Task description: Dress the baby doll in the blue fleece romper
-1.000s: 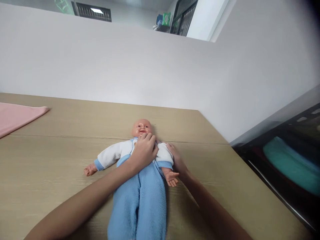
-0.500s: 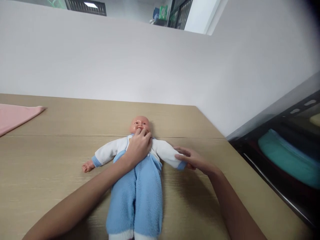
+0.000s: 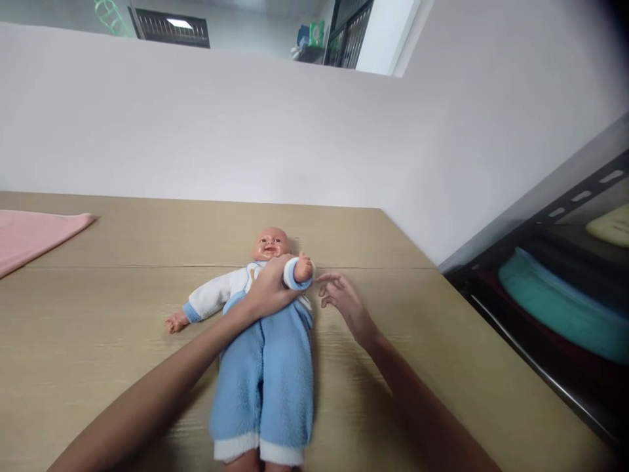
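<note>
A baby doll (image 3: 263, 367) in a blue fleece romper with white sleeves lies on its back on the wooden table (image 3: 98, 314), head (image 3: 270, 244) pointing away from me. My left hand (image 3: 268, 292) rests on its chest and grips the sleeve cuff of the doll's arm, which is lifted and folded over the chest, the small doll hand (image 3: 303, 267) sticking up. My right hand (image 3: 344, 305) hovers just right of the doll's shoulder, fingers apart, holding nothing. The doll's other arm (image 3: 196, 308) lies stretched out to the left.
A pink cloth (image 3: 34, 233) lies at the table's far left. A white wall runs behind the table. On the right is a dark shelf unit with a teal folded item (image 3: 555, 308) and a pale one (image 3: 612, 226).
My right hand let go of the doll's outstretched arm and drew back a little. That arm is now raised and folded across the chest, held by my left hand.
</note>
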A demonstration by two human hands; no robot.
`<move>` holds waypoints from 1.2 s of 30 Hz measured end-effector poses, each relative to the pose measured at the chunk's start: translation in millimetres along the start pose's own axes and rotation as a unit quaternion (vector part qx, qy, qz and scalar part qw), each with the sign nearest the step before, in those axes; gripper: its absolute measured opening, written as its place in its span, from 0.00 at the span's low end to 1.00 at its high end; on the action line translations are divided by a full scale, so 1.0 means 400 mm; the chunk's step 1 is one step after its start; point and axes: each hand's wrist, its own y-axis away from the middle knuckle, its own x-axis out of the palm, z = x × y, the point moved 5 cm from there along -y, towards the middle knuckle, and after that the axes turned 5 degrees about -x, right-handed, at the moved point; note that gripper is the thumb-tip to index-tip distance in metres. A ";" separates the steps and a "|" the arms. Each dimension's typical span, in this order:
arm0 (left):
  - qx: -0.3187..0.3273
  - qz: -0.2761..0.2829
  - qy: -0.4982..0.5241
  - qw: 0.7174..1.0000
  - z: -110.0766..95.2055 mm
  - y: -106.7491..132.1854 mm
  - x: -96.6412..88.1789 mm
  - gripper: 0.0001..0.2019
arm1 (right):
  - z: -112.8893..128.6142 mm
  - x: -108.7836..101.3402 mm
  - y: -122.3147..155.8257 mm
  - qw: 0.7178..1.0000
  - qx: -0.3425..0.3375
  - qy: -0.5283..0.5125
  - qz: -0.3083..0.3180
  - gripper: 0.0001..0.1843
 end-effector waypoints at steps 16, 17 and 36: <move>-0.122 -0.049 0.114 0.985 0.058 0.007 -0.011 0.21 | -0.092 0.086 0.011 0.993 0.047 -0.081 0.072 0.29; -0.128 -0.045 0.125 0.983 0.060 0.007 -0.013 0.21 | -0.098 0.086 0.007 0.991 0.058 -0.101 0.058 0.29; -0.216 -0.137 0.403 0.879 0.143 0.029 -0.083 0.24 | -0.105 0.122 0.020 1.000 0.003 0.006 0.009 0.30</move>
